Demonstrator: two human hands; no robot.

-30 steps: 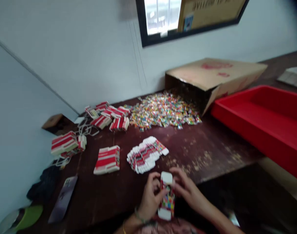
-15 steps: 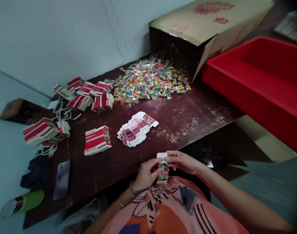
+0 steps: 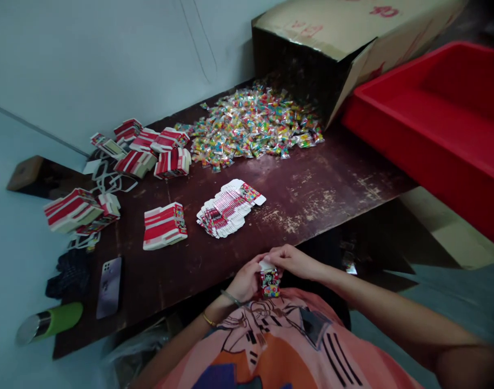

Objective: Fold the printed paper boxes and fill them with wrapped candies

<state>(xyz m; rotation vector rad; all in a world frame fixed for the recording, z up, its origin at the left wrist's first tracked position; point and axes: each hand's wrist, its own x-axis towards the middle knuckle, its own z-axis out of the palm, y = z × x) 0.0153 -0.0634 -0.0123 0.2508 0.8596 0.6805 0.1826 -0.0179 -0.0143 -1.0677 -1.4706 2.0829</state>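
Observation:
A small printed carton (image 3: pixel 270 284), red and multicoloured with a white top flap, is held upright just above my lap. My left hand (image 3: pixel 247 280) is closed around its left side. At the top flap, the fingers of my right hand (image 3: pixel 289 259) are pressed together on the carton. Beyond my hands, a fanned row of flat cartons (image 3: pixel 226 210) lies on the table, and left of it is a stack of flat red-and-white cartons (image 3: pixel 165 226). Farther back spreads a heap of small wrapped candies (image 3: pixel 251 127).
An open cardboard box (image 3: pixel 324 29) lies on its side behind the candies. A red tray (image 3: pixel 429 135) occupies the right. More carton bundles (image 3: pixel 135 162), a phone (image 3: pixel 109 287), a green bottle (image 3: pixel 64 317) and dark cloth (image 3: pixel 68 273) sit on the table's left (image 3: pixel 129 302).
My fingers have shifted at the carton's top, and its white flap shows less. My left hand now sits farther behind its left side. The view has tilted slightly.

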